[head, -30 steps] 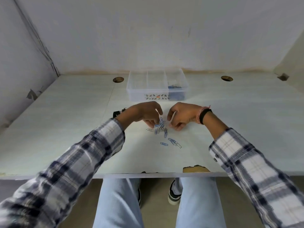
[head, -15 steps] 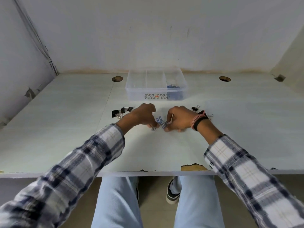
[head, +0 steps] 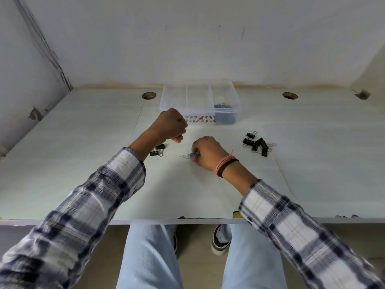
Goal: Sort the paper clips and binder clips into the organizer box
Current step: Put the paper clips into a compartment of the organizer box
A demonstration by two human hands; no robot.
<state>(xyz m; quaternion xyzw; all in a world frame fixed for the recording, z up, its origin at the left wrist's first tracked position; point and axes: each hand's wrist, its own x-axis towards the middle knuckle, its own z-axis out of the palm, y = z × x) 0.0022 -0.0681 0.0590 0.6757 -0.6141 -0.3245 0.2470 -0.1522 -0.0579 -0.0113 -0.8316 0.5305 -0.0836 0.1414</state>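
left hand (head: 169, 126) grip: contents hidden | binder clips (head: 156, 150): partly behind left wrist

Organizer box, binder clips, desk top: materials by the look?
Organizer box: clear plastic, probably; dividers and blue clips show through its walls, patterned label on the front.
Binder clips: black bodies with silvery wire handles, likely painted steel.
Desk top: pale wood-grain laminate, it seems; chips along the front edge expose a brown core.
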